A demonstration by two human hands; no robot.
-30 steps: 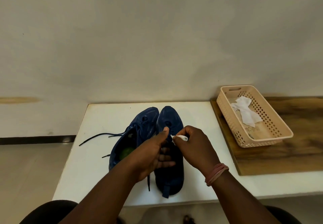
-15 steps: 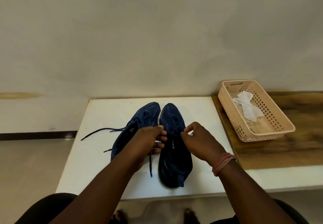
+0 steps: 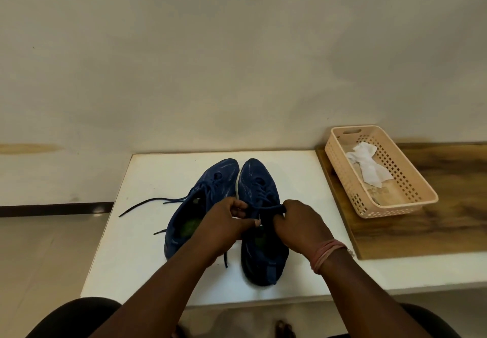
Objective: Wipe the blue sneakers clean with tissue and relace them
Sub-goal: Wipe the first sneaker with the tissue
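Observation:
Two blue sneakers stand side by side on a white table (image 3: 147, 253), toes pointing away from me. The left sneaker (image 3: 200, 192) has loose dark laces (image 3: 147, 203) trailing off to the left. Over the right sneaker (image 3: 257, 179) both hands meet. My left hand (image 3: 224, 229) and my right hand (image 3: 300, 224) each pinch an end of its dark lace (image 3: 266, 208), which is stretched between them above the tongue. One lace end hangs below my left hand. White tissue (image 3: 366, 163) lies in a peach basket (image 3: 411, 203) to the right.
The basket rests on a wooden board (image 3: 427, 232) that adjoins the table's right edge. A pale wall rises behind the table. Floor shows to the left. My knees and feet appear below the front edge.
The white tissue seen in my right hand a second ago is gone from it. Both hands have shifted onto the right sneaker's lace and now pull it taut between them.

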